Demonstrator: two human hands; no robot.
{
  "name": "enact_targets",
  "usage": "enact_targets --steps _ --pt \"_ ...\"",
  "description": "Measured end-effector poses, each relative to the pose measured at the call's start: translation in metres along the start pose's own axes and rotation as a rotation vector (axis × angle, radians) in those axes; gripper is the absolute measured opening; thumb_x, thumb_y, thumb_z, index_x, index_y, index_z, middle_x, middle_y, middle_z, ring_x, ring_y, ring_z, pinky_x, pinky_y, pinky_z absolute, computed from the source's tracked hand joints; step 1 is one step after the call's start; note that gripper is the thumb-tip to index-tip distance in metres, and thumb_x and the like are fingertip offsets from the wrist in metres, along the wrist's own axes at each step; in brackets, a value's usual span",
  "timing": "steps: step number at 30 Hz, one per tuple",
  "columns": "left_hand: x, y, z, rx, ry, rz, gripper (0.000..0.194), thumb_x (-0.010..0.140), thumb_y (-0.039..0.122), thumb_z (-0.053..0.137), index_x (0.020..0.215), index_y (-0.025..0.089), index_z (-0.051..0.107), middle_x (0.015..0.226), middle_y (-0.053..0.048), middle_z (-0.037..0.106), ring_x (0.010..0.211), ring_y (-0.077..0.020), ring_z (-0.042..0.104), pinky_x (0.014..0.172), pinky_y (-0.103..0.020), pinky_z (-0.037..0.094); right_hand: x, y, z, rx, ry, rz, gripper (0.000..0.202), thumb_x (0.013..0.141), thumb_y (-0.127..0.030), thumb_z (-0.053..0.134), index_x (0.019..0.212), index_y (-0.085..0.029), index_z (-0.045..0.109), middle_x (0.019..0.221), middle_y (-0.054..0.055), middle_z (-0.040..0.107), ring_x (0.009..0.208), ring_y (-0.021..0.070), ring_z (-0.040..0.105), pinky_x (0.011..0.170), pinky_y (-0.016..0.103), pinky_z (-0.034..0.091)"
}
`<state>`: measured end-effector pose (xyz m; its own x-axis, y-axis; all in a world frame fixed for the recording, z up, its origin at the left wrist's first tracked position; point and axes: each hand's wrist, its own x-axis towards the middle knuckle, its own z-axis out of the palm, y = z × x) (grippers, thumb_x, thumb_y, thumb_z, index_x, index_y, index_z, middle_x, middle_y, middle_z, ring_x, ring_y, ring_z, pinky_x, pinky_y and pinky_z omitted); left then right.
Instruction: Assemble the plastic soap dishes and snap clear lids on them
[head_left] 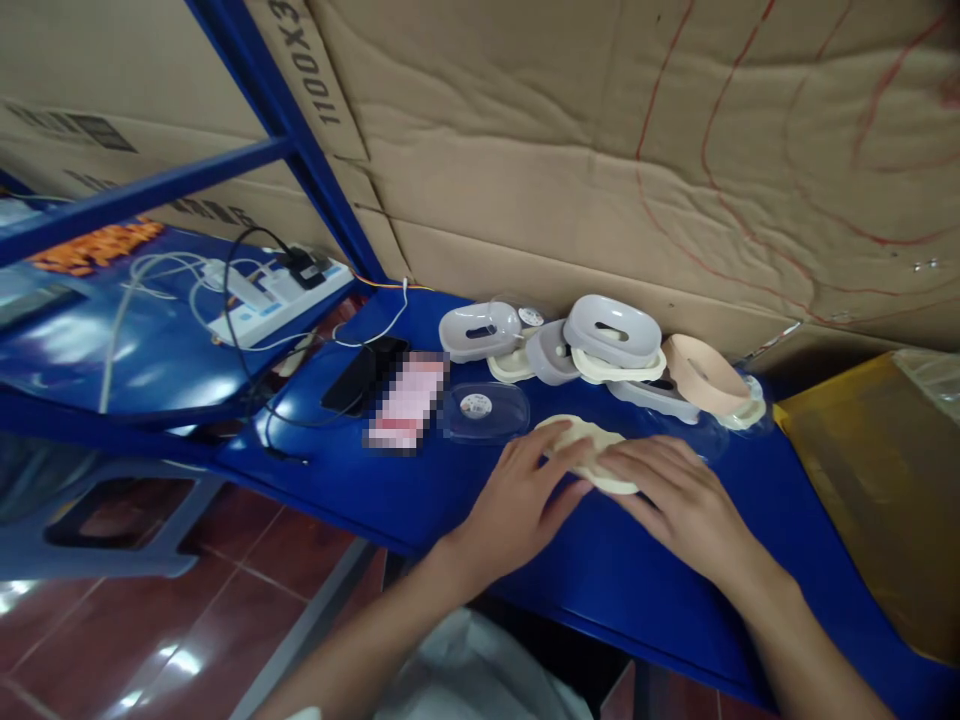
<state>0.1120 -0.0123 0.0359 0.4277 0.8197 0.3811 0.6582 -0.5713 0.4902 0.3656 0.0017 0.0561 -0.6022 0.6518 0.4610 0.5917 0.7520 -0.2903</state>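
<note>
A cream wavy-edged plastic piece (570, 432) lies between my hands above the blue table. My left hand (521, 490) holds its left end, fingers over the top and thumb at the near edge. On its right end, my right hand (679, 490) has its fingers laid over the surface and the thumb at the near side. Just beyond are grey oval dishes (634, 345), a peach dish (694, 372) and more cream pieces (510, 367), partly stacked. A clear plastic cover (495, 418) with a round label lies left of the held piece.
A black phone (356, 378) and a pixelated pink rectangle (409, 400) lie to the left. Farther left are a white power strip (281, 310) with cables and a blue frame post (322, 190). A yellowish box (877, 480) stands at the right. Cardboard (525, 180) rises behind.
</note>
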Motion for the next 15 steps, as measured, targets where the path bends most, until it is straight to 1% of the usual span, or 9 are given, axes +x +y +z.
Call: enact_targets --steps 2,4,6,7,8,9,11,12,15 --pt "-0.008 -0.016 -0.008 0.111 0.044 -0.019 0.048 0.112 0.039 0.058 0.158 0.025 0.053 0.163 -0.018 0.054 0.151 -0.0328 0.053 0.118 -0.054 0.051 -0.003 0.003 -0.008 0.001 0.152 0.089 0.027 0.101 -0.024 0.073 0.127 -0.030 0.074 0.112 0.004 0.083 0.098 0.0244 0.079 0.091 0.042 0.060" --pt "-0.016 -0.032 -0.014 0.270 0.090 -0.114 0.052 0.109 0.034 0.062 0.159 0.023 0.052 0.164 -0.022 0.051 0.152 -0.0397 0.051 0.119 -0.063 0.047 -0.007 0.011 -0.020 -0.038 0.413 0.308 0.021 0.097 -0.030 0.078 0.119 -0.029 0.077 0.106 0.004 0.082 0.092 0.0251 0.077 0.086 0.042 0.061" --pt "-0.022 -0.043 -0.017 0.374 0.071 -0.182 0.050 0.108 0.031 0.063 0.156 0.021 0.055 0.163 -0.023 0.053 0.151 -0.0440 0.051 0.118 -0.070 0.045 -0.009 0.027 -0.031 -0.067 0.746 0.525 0.026 0.094 -0.037 0.080 0.118 -0.027 0.077 0.110 0.007 0.080 0.096 0.0276 0.076 0.089 0.046 0.061" --pt "-0.024 -0.046 -0.018 0.394 0.039 -0.183 0.048 0.108 0.029 0.062 0.154 0.021 0.057 0.162 -0.023 0.054 0.151 -0.0447 0.051 0.118 -0.071 0.044 -0.010 0.037 -0.035 -0.043 0.890 0.599 0.031 0.092 -0.038 0.081 0.120 -0.026 0.076 0.115 0.008 0.079 0.101 0.0291 0.075 0.093 0.048 0.060" --pt "-0.025 -0.046 -0.017 0.394 -0.002 -0.161 0.046 0.108 0.028 0.061 0.153 0.022 0.059 0.162 -0.021 0.055 0.152 -0.0444 0.051 0.118 -0.072 0.044 -0.012 0.049 -0.038 0.015 1.001 0.642 0.036 0.091 -0.039 0.080 0.123 -0.026 0.073 0.122 0.010 0.077 0.107 0.0304 0.075 0.099 0.051 0.059" --pt "-0.026 -0.044 -0.017 0.377 -0.047 -0.119 0.044 0.109 0.027 0.058 0.153 0.023 0.059 0.163 -0.020 0.055 0.153 -0.0431 0.050 0.119 -0.072 0.043 -0.014 0.063 -0.040 0.100 1.059 0.678 0.041 0.089 -0.039 0.080 0.127 -0.026 0.070 0.129 0.011 0.075 0.114 0.0314 0.074 0.105 0.054 0.057" --pt "-0.026 -0.035 -0.014 0.328 -0.143 -0.004 0.046 0.110 0.023 0.054 0.156 0.026 0.057 0.166 -0.017 0.052 0.156 -0.0396 0.048 0.122 -0.069 0.041 -0.019 0.090 -0.038 0.275 1.036 0.778 0.050 0.089 -0.041 0.076 0.134 -0.026 0.060 0.141 0.013 0.069 0.125 0.0327 0.071 0.111 0.057 0.054" --pt "-0.025 -0.029 -0.012 0.302 -0.191 0.064 0.048 0.110 0.022 0.053 0.158 0.027 0.055 0.168 -0.015 0.051 0.157 -0.0378 0.046 0.124 -0.068 0.040 -0.023 0.103 -0.035 0.290 1.008 0.823 0.052 0.090 -0.043 0.073 0.136 -0.026 0.055 0.143 0.016 0.067 0.127 0.0339 0.070 0.110 0.058 0.055" --pt "-0.015 -0.017 -0.004 0.253 -0.319 0.253 0.056 0.108 0.016 0.055 0.163 0.029 0.049 0.174 -0.011 0.044 0.162 -0.0343 0.040 0.128 -0.062 0.037 -0.034 0.128 -0.027 0.124 0.807 0.871 0.058 0.099 -0.050 0.059 0.146 -0.024 0.041 0.149 0.025 0.058 0.134 0.0371 0.065 0.109 0.059 0.056"
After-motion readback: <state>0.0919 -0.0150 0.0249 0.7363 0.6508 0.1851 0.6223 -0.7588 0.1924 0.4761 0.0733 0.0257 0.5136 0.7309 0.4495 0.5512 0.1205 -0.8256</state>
